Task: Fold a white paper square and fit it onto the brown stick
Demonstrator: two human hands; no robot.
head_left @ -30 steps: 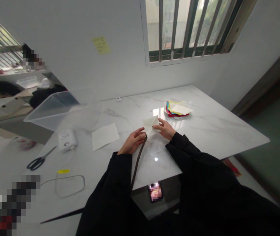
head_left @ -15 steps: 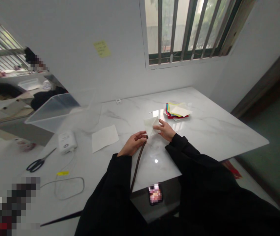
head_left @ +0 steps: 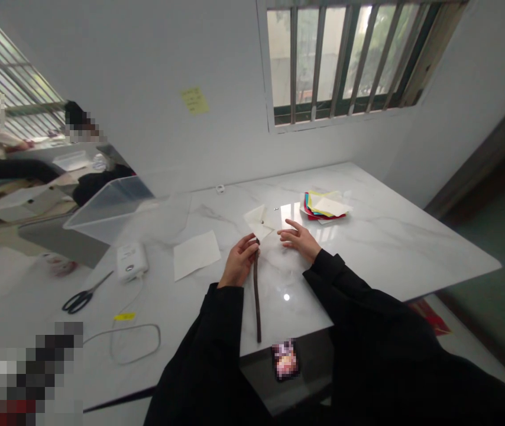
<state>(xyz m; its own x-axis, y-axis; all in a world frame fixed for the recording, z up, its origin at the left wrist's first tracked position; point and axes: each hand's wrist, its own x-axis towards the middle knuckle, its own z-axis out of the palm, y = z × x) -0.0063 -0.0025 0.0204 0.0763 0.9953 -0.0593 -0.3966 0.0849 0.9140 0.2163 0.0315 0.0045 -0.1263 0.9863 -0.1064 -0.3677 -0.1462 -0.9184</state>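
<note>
Pinching the dark strip [head_left: 256,290] with your left hand [head_left: 239,261]: fingers [head_left: 249,245] pressed together on its top end, folded white paper [head_left: 259,222] just past them. Your right hand [head_left: 299,239] sits beside the paper, fingers spread, over the desk [head_left: 389,248].

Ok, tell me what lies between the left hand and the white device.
In the head view, a white paper sheet lies flat on the marble table between the left hand and the device.
</note>
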